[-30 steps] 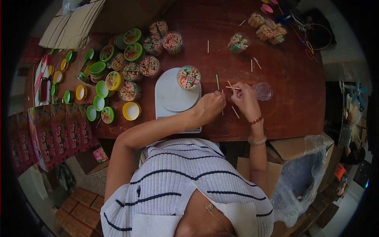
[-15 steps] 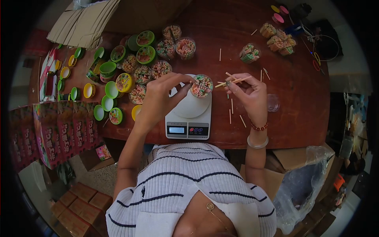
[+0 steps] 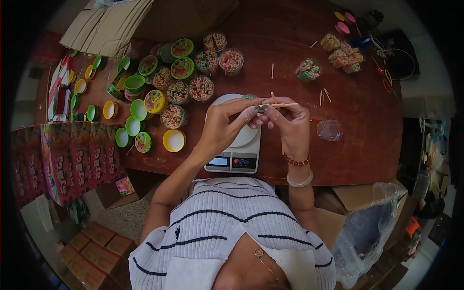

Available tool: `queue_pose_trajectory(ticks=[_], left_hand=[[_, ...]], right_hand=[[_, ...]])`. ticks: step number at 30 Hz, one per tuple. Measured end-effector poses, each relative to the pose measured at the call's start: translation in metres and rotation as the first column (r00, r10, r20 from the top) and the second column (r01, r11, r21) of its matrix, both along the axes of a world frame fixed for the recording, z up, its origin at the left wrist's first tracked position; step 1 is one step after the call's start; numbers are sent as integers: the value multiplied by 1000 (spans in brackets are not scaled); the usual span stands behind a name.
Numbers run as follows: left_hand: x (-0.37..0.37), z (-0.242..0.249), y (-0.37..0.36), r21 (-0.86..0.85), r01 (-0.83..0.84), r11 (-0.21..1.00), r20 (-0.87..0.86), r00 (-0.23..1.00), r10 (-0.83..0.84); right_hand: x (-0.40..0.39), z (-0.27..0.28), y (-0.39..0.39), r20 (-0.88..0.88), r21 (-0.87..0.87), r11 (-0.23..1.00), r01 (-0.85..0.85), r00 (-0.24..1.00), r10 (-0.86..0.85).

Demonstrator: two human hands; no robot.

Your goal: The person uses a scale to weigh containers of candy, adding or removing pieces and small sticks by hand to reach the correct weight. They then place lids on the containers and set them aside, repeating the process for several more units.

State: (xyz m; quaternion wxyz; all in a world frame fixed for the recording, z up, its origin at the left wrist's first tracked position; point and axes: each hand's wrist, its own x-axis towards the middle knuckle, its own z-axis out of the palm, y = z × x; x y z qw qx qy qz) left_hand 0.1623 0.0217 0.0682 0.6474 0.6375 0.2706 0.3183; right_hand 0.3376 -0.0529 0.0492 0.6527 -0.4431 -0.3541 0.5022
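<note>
Several pale biscuit sticks [image 3: 282, 105] are pinched in my right hand [image 3: 294, 126], which is raised above the kitchen scale's right side. My left hand [image 3: 222, 126] meets it there, thumb and fingers closed at the sticks' left ends. Under both hands stands the white kitchen scale [image 3: 244, 164], its round platform partly covered and its display lit. The clear cup of coloured biscuit sticks on the platform is almost wholly hidden by my fingers; only a bit of green [image 3: 247, 96] shows above them.
Filled cups [image 3: 201, 88] and green and yellow lids [image 3: 174, 140] crowd the table's left side. A filled cup [image 3: 308, 70] and bundled sticks [image 3: 342, 54] are at the back right. A clear empty cup [image 3: 330, 130] lies right of my hands, with loose sticks [image 3: 321, 97] nearby.
My left hand has moved right, from the cup's edge to the sticks in my right hand. My right hand has shifted left over the scale, and the cup is now mostly covered.
</note>
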Motion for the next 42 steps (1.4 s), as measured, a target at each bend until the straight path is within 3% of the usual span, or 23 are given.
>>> queue_pose_trajectory(ticks=[1,5,6,8,9,11,12,14,18,20,23,26,29,33,35,42], left_hand=[[1,-3,0,-87,-24,996,52,998,29],[1,-12,7,-133,-101,986,41,993,107],[-2,-11,12,-96,-113,989,11,993,114],[-11,-6,20,-9,-123,992,-52,991,122],[-16,-2,23,-9,-121,993,-50,991,120],[-24,8,26,329,-74,941,-227,962,155],[-25,17,26,328,-72,942,-227,962,153],[-27,32,25,529,140,837,-394,914,96],[-12,32,21,582,246,775,-416,909,24],[-5,23,19,642,396,657,-540,842,21],[2,24,16,670,494,554,-632,771,77],[5,36,19,594,461,659,-627,779,19],[5,37,18,600,434,672,-599,800,19],[6,26,17,594,471,652,-613,790,-13],[11,20,14,749,406,523,-529,842,104],[7,23,15,663,433,610,-546,838,-1]], right_hand=[[-4,-2,-2,33,-1,999,51,998,-51],[-12,-3,1,57,12,991,135,989,-135],[-12,-2,0,56,13,991,131,990,-132],[-12,0,-1,-159,-13,973,231,960,-230],[-7,-2,-3,-158,-12,972,233,960,-232],[8,-7,-10,66,-10,980,200,978,-199],[12,-6,-12,66,-11,979,202,977,-200],[18,-4,-15,171,-68,976,207,966,-193],[23,-2,-19,166,-112,970,215,967,-195],[25,-3,-23,159,-114,967,227,965,-208],[27,-6,-26,159,-119,966,231,964,-211],[27,-8,-28,170,-117,967,226,964,-205],[26,-10,-28,168,-117,971,209,968,-188],[20,-9,-23,155,-101,978,184,974,-168],[17,-6,-20,142,-87,983,159,979,-146],[16,-4,-21,161,-108,980,167,976,-149]])
